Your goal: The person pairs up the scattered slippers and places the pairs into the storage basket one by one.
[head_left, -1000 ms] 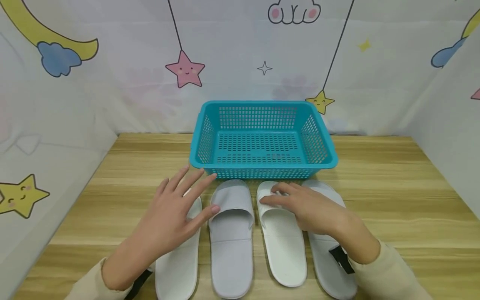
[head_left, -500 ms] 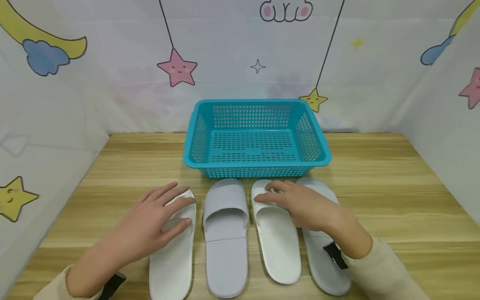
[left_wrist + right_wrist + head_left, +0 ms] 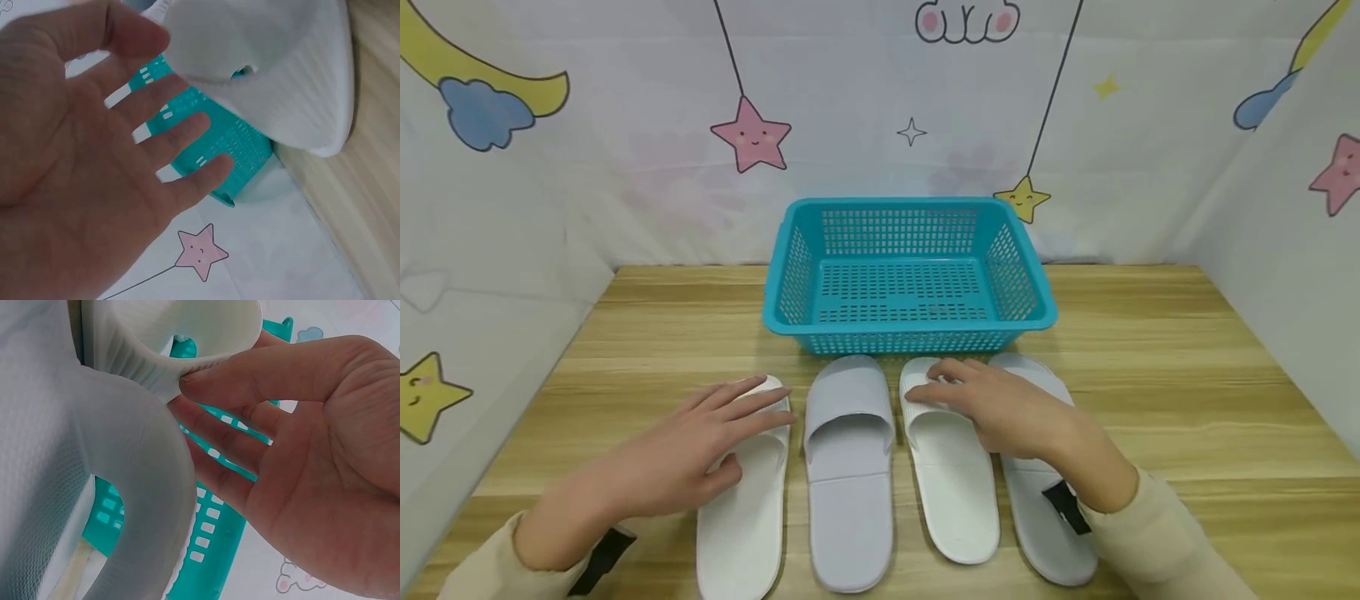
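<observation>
Slippers lie side by side, toes toward the basket. Over the upper of the leftmost white slipper (image 3: 741, 533), my left hand (image 3: 688, 458) hovers with fingers spread and nearly straight. The left wrist view shows bare space between its fingers and the slipper. A light grey slipper (image 3: 850, 525) lies between the two white ones. My right hand (image 3: 1011, 408) is at the strap of the second white slipper (image 3: 958, 508), fingers loosely bent. Its thumb tip appears to touch the strap's edge in the right wrist view. Beneath that forearm, the rightmost grey slipper (image 3: 1037, 517) is partly hidden.
A turquoise perforated basket (image 3: 910, 325) stands just behind the slipper toes, with nothing in it. The wooden table (image 3: 1157, 375) extends to both sides. White printed cloth (image 3: 842, 100) hangs at the back and both sides.
My left hand has lowered and shifted left onto the leftmost white slipper's upper, no longer near the grey one. The right hand stays at the second white slipper. The head view has shifted slightly.
</observation>
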The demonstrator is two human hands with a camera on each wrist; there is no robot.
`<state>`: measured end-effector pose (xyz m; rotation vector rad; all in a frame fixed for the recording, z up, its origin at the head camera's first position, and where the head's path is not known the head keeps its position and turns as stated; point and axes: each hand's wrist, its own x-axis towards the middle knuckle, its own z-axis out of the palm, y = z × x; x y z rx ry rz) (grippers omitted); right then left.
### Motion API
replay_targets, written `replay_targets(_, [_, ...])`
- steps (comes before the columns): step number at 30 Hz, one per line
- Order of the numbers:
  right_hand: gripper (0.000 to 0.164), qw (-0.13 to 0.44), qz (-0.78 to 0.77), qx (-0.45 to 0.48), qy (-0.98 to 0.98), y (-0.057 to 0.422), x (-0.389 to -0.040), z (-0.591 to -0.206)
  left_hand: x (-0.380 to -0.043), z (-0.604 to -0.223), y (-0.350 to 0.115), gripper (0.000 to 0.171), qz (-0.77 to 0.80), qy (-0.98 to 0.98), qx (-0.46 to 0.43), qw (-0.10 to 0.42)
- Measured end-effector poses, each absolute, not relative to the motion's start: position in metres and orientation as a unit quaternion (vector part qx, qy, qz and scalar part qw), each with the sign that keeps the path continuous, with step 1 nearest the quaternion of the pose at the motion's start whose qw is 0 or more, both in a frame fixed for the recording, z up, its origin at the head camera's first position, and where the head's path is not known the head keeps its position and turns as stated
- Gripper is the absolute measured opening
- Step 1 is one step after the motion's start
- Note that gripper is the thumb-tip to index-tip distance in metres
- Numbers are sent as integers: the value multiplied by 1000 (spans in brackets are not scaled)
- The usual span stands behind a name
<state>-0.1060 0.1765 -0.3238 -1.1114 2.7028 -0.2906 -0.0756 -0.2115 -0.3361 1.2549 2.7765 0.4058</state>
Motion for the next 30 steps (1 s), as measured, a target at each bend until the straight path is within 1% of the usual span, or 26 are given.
replay_targets(2, [86, 102, -100, -375, 916, 177, -106, -324, -79, -336, -212, 74, 135, 899, 414, 48])
replay_targets(4, [85, 101, -102, -376, 915, 178, -106, -325, -82, -336, -212, 75, 134, 896, 420, 51])
replay_targets(9, [85, 101, -104, -379, 914, 177, -106, -325, -84, -335, -213, 71, 121, 895, 425, 54])
replay_targets(12, [85, 101, -105, -380, 913, 177, -106, -325, -84, -334, -217, 73, 114, 896, 424, 57])
replay_targets(17, [84, 99, -101, -381, 914, 177, -106, -325, -88, -334, -224, 88, 97, 896, 433, 31])
replay_targets(22, [84, 100, -102, -375, 916, 177, -106, -326, -92, -337, -226, 99, 66, 904, 421, 36])
replay_targets(24, [85, 102, -105, -372, 917, 177, -105, -326, -93, -338, -226, 102, 50, 906, 417, 50])
replay_targets(30, [85, 106, -105, -363, 920, 176, -105, -326, -95, -339, -223, 118, 23, 902, 420, 100])
